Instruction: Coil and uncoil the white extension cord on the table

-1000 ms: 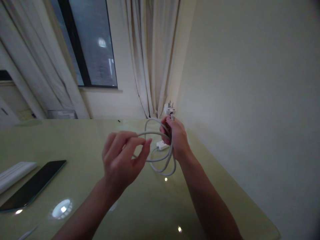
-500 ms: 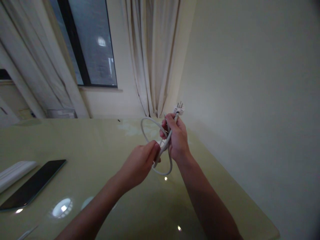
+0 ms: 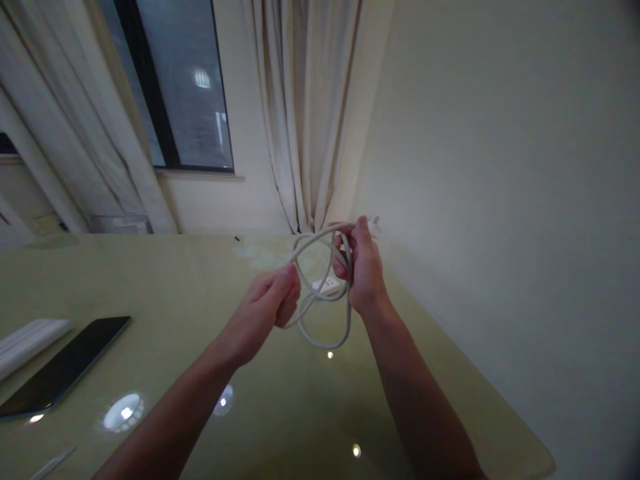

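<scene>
A pale grey power cord [image 3: 325, 345] hangs in loose loops between my two hands above the table. My left hand [image 3: 273, 293] is closed on one stretch of the cord, at the left side of the loops. On the other side, my right hand [image 3: 364, 263] grips the looped cord close to its white plug [image 3: 374, 227], whose metal prongs point up and away to the right. Seen through the loops is a white socket block [image 3: 327, 287] with dark slots; whether it joins the cord I cannot tell.
At the left of the glossy yellow-green table [image 3: 165, 287] lie a dark flat tablet-like panel [image 3: 65, 367] and a long white object [image 3: 30, 343]. A thin pale stick [image 3: 53, 463] is at the lower left. The wall [image 3: 500, 200] runs along the right edge; curtains [image 3: 310, 120] hang behind.
My left hand has moved left, away from my right hand, drawing the cord into wider loops. My right hand has turned, and the plug now tips further to the right.
</scene>
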The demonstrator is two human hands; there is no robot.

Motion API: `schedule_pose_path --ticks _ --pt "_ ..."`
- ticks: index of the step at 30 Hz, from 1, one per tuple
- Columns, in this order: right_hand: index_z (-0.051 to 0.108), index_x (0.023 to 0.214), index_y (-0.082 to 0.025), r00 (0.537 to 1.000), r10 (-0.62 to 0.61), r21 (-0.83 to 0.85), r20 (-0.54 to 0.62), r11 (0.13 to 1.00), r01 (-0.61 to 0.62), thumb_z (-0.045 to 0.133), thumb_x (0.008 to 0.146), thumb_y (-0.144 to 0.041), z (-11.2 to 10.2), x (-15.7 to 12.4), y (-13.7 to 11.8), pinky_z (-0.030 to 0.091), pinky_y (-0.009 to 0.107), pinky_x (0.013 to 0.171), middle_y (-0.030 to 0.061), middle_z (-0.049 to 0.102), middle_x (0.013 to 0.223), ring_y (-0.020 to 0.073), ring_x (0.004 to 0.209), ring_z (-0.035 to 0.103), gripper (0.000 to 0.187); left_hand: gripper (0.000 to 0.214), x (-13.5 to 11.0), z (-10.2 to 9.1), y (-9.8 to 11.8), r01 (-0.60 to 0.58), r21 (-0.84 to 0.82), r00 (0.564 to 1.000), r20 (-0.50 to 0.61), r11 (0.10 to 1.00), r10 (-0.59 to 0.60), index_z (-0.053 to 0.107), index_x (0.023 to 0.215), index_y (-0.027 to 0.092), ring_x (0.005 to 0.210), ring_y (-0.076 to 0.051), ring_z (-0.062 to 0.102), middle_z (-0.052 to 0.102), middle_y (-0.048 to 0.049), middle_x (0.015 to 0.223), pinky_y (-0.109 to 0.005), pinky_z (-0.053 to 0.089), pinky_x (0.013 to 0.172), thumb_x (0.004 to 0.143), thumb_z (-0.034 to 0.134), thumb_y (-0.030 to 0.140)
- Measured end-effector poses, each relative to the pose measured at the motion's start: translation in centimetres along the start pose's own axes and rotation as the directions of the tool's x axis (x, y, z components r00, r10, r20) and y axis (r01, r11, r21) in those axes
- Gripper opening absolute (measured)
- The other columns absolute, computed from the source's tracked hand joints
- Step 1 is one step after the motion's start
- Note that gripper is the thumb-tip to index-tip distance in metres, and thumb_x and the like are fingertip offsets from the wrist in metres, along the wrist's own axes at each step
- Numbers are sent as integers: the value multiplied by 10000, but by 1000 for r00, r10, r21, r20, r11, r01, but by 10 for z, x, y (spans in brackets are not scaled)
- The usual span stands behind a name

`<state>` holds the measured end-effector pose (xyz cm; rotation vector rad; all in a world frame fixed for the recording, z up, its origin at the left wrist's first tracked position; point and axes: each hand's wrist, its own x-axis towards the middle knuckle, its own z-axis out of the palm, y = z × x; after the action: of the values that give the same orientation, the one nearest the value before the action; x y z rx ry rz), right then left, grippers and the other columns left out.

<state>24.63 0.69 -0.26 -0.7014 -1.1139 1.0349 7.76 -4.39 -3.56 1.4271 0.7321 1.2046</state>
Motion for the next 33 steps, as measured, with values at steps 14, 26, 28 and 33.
schedule_pose_path --ticks 14,26,28,33 --pt "606 1168 -239 996 -83 -45 -30 996 81 776 850 -410 6 -3 8 297 205 370 -64 658 805 36 416 418 400 290 -13 -17 48 -192 -213 957 -257 958 134 586 786 216 442 -59 182 283 87 571 -171 230 390 935 726 422" --pt "743 1098 -156 998 -67 -26 -13 997 66 714 891 -414 21 -16 17 280 217 401 -41 617 611 66 435 408 332 405 -4 -30 38 -117 264 936 -294 957 195 700 1222 175 482 -103 437 636 -8 694 -192 329 396 995 616 499" --pt "724 1077 -170 997 -75 -26 -28 997 74 725 887 -411 27 -22 21 292 214 407 -44 610 622 69 449 421 306 362 -2 -24 35 -121 134 919 -358 984 162 721 1161 181 456 -74 320 468 55 616 -173 253 391 993 630 488" --pt "681 1133 -215 992 -125 -31 -29 992 125 700 921 -393 41 -42 28 397 229 470 -20 654 742 94 527 487 277 243 -3 -11 26 -121 143 960 -233 982 152 740 1127 179 643 -105 540 615 -4 791 -190 473 563 969 684 355"
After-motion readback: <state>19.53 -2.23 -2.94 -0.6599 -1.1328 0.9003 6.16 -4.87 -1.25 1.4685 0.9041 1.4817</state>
